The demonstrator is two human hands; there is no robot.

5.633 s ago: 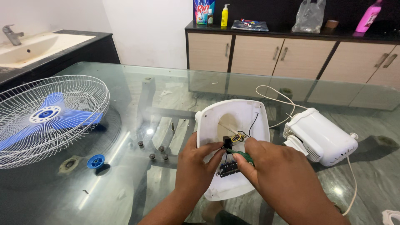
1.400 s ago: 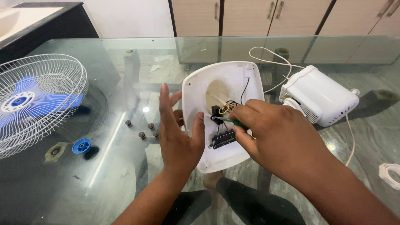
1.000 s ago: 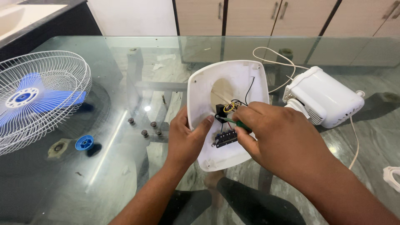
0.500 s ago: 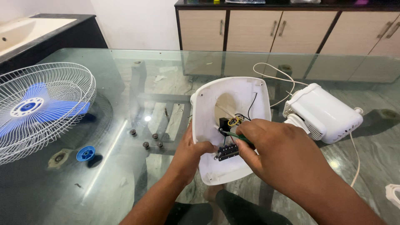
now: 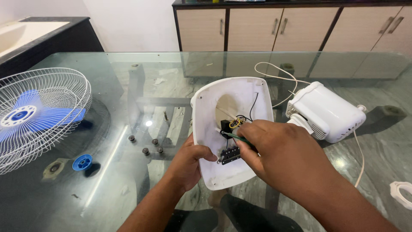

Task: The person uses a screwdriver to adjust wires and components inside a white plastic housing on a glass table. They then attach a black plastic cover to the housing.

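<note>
- While the right hand (image 5: pixel 279 150) curls its fingers (image 5: pixel 251 133) tight around a green-handled screwdriver (image 5: pixel 234 136), the tool's tip points toward the upper left of the frame, into the wiring at mid-frame.
- The screwdriver's long axis runs from lower right to upper left, low and nearly flat over the white base shell (image 5: pixel 214 111).
- The left hand (image 5: pixel 189 161) grips the shell's lower left rim, thumb (image 5: pixel 206 154) pressed on the inner face, the other fingers hidden beneath.
- The shell lies open side up in the centre of the frame, its long axis running from lower edge toward the top, tilted slightly right.
- Inside it sit a black switch block (image 5: pixel 230 154), a yellow ring (image 5: pixel 235 123) and a black wire (image 5: pixel 253 103); the right hand covers part of them.
- Right of the shell rests the white motor housing (image 5: pixel 328 111), its cord (image 5: pixel 274 71) looping behind it.
- Four screws (image 5: pixel 148 145) lie on the glass table (image 5: pixel 128 77) just left of the left hand.
- A blue cap (image 5: pixel 82 162) and a fan guard (image 5: pixel 40 116) over blue blades (image 5: pixel 21 118) sit at the left edge.
- A white ring (image 5: pixel 402 193) shows at the lower right.
</note>
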